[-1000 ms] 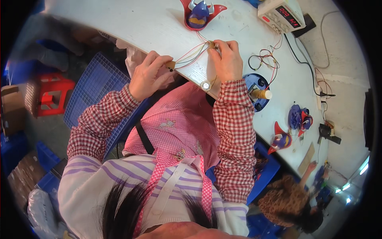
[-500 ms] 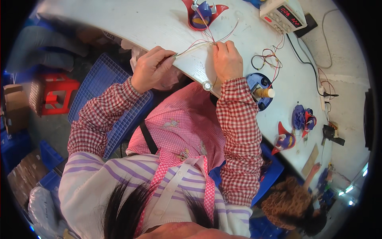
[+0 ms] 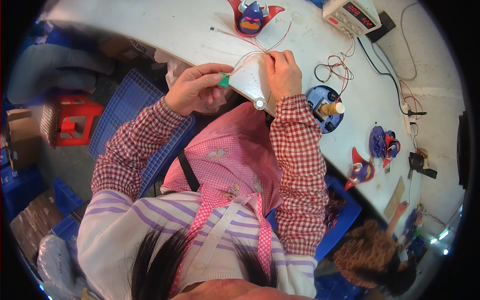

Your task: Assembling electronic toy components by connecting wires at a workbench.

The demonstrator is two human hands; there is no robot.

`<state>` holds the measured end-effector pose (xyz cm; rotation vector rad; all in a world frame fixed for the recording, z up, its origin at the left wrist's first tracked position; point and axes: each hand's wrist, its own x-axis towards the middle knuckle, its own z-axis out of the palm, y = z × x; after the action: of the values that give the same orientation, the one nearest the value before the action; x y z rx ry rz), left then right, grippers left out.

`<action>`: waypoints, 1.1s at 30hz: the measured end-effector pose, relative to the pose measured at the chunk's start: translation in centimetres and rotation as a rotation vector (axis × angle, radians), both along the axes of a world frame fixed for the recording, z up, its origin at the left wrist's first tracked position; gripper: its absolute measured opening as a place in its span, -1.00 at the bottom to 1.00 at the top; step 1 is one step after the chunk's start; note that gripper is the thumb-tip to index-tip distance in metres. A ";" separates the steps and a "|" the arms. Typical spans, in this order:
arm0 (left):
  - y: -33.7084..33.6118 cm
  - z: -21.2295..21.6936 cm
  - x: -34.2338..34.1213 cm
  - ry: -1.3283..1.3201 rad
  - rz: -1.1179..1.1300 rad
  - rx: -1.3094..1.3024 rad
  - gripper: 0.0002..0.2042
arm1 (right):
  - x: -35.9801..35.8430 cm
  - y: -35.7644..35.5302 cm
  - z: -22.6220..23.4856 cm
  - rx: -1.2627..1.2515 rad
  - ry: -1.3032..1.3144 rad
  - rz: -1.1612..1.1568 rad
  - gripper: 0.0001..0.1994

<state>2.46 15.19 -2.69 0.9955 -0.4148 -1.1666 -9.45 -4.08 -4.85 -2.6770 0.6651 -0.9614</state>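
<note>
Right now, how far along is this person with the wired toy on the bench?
Done, by the look of it: several blue and red toy figures lie further along the white bench. In hand: the left hand pinches a small green circuit board, and the right hand holds thin wires running to a blue and red toy. Left: the board is outside the toy, its wires loose.

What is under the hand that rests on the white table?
Thin red and white wires run out from under the right hand on the white table. The hand covers where they end.
</note>
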 end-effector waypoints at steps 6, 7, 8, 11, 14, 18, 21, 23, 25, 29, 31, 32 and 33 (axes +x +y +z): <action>-1.0 -0.7 -1.6 0.087 -0.089 -0.083 -0.87 | 0.1 -0.3 -0.5 0.089 -0.068 -0.010 -0.87; -1.3 -0.6 -2.0 0.065 -0.047 -0.076 -0.88 | 0.1 -0.3 -0.5 0.103 -0.082 -0.009 -0.87; -1.4 -0.5 -2.4 0.042 -0.004 -0.069 -0.89 | 0.2 -0.3 -0.6 0.117 -0.096 -0.008 -0.87; -0.5 -0.3 -3.4 -0.085 0.141 -0.049 -0.88 | -0.1 -0.5 -0.6 0.137 -0.113 -0.007 -0.87; 1.1 -0.4 -3.7 -0.399 0.437 -0.017 -0.84 | -0.2 -0.7 -0.7 0.152 -0.125 -0.016 -0.87; 0.9 -1.3 -3.1 -0.200 0.383 0.257 -0.82 | -0.2 -0.4 -0.4 0.149 -0.118 0.002 -0.86; 0.4 -2.2 -3.1 -0.046 0.350 0.285 -0.80 | -0.2 -0.4 -0.5 0.146 -0.118 0.013 -0.86; 0.1 -2.9 -3.3 0.126 0.304 0.166 -0.78 | -0.2 -0.4 -0.7 0.145 -0.114 0.014 -0.87; 0.1 -2.9 -3.3 0.212 0.275 0.105 -0.77 | -0.2 -0.3 -0.7 0.144 -0.111 0.010 -0.87; 0.5 -2.7 -3.6 0.232 0.129 -0.023 -0.78 | -0.2 -0.3 -0.6 0.143 -0.110 0.002 -0.87; 0.6 -2.2 -4.1 0.209 0.121 -0.059 -0.79 | -0.1 -0.3 -0.6 0.141 -0.111 0.008 -0.87; 0.6 -1.9 -4.4 0.184 0.113 -0.095 -0.80 | -0.1 -0.3 -0.5 0.139 -0.115 0.014 -0.87; 0.6 -1.5 -4.7 0.159 0.104 -0.132 -0.80 | -0.2 -0.3 -0.5 0.137 -0.119 0.020 -0.87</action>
<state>-2.26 15.79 -4.21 0.7949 -0.3059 -1.1010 -9.60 -4.39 -5.36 -2.4820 0.6536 -1.0214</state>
